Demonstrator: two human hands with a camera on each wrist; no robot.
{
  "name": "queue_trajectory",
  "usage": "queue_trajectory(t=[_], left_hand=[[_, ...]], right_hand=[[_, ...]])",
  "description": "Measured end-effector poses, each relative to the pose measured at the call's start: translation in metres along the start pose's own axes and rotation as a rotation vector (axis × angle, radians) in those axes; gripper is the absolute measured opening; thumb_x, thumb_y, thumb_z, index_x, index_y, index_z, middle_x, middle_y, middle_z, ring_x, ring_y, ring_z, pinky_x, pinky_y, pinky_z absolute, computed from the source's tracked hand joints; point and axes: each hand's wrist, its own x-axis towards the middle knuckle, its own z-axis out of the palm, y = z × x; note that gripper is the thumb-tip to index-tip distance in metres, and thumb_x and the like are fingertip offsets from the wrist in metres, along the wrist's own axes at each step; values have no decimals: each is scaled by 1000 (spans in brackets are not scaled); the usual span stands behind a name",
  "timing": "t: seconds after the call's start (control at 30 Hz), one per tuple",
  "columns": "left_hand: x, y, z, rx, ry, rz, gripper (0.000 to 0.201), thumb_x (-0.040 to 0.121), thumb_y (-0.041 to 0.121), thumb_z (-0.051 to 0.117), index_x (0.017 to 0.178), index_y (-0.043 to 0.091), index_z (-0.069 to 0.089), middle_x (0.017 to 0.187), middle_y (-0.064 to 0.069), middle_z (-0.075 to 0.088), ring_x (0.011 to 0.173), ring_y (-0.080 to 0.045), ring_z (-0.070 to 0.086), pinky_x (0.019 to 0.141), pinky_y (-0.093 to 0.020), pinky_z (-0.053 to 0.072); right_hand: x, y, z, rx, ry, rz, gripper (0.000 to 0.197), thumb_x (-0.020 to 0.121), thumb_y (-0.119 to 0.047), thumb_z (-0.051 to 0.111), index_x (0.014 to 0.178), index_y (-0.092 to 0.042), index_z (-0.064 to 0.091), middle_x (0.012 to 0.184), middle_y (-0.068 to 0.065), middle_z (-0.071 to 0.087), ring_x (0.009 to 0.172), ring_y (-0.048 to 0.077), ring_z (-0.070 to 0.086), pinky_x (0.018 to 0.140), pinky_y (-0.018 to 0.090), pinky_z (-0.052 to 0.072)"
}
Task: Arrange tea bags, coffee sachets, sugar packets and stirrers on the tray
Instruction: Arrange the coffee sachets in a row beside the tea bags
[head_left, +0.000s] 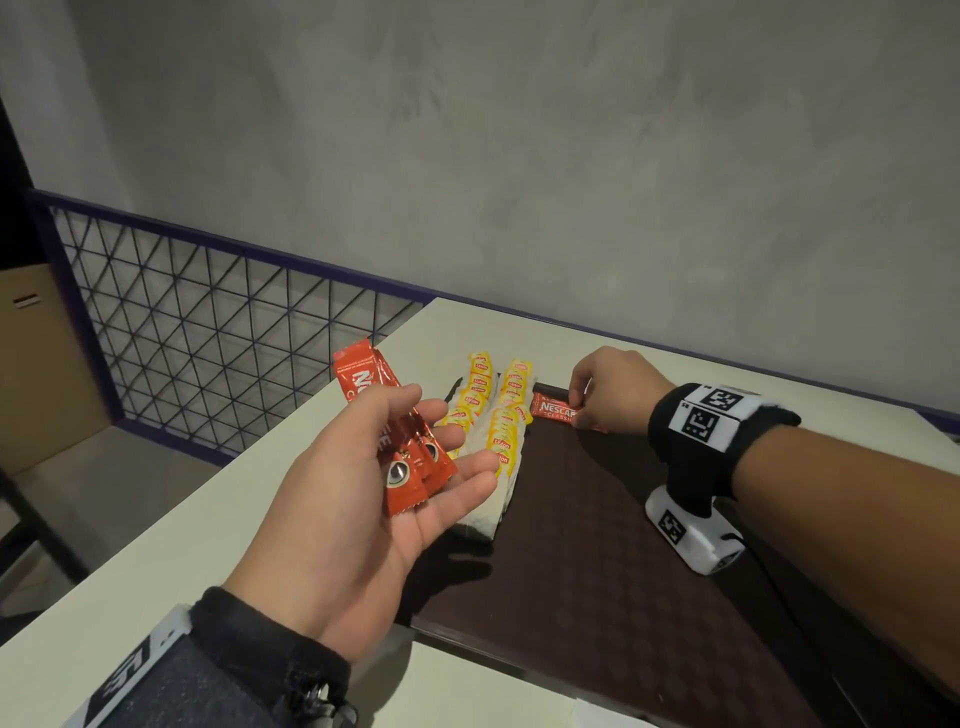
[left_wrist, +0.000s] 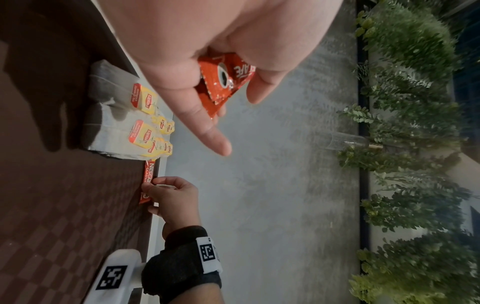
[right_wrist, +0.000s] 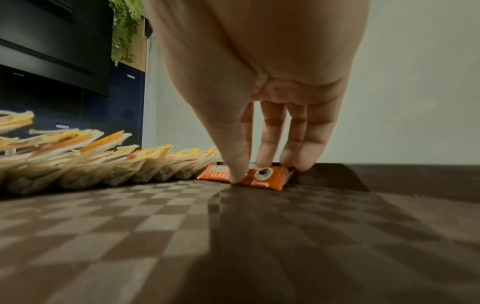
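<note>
The left hand (head_left: 358, 499) lies nearest, palm up above the pale table (head_left: 156, 561), just left of the dark checkered tray (head_left: 597, 571). Across its palm rests a small bundle of red coffee sachets (head_left: 395, 436), their lower ends toward the heel of the hand and their upper ends sticking out past the fingertips. The fingers (head_left: 467, 465) are relaxed and nearly straight under the bundle, while the thumb (head_left: 400, 400) lies over the top of it; how many sachets are in the bundle is hard to tell, as they overlap.

Just beyond those fingertips, two rows of tea bags (head_left: 501, 415) with yellow tags lie overlapped along the tray's left edge, running away from the person.

Farther still, at the tray's far rim, the right hand (head_left: 618, 395) reaches palm down over a single red coffee sachet (head_left: 556, 408). This sachet lies flat on the tray, one end almost touching the far end of the tea bag rows, the other end under the hand. In the right wrist view, the thumb tip (right_wrist: 237, 174) presses on the sachet's near edge and the other fingertips (right_wrist: 302, 162) come down at its far edge, so the hand pinches it from both sides against the tray.
</note>
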Motion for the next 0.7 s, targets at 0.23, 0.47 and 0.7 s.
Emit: queue_trajectory(t=[0.23,0.47,0.7], left_hand=[[2,-3,0,30,-61,-68,19,106,15,48,119,10,60,99,-17,79,86,-37,78,60,-39,65],[-3,0,0,13,-138,-62,23,104,18,53,120,8,67,107,-12,79,102,-29,76,102,-52,53],[-6,0,0,25,-162,-60,25,100,24,59,106,11,80,112,-17,76,104,-39,71,88,-47,54]], right_hand=[[-25,-7,-37,292,124,27,12,87,-25,76,85,-14,73,87,-1,71,84,16,65,73,33,54],[-117,-74,-75,876,-335,-53,27,79,-32,83,85,-6,75,76,7,68,69,22,59,64,37,47],[-160,-104,-69,929,-375,-102,18,98,-16,67,99,1,73,82,10,75,64,13,66,63,33,51]])
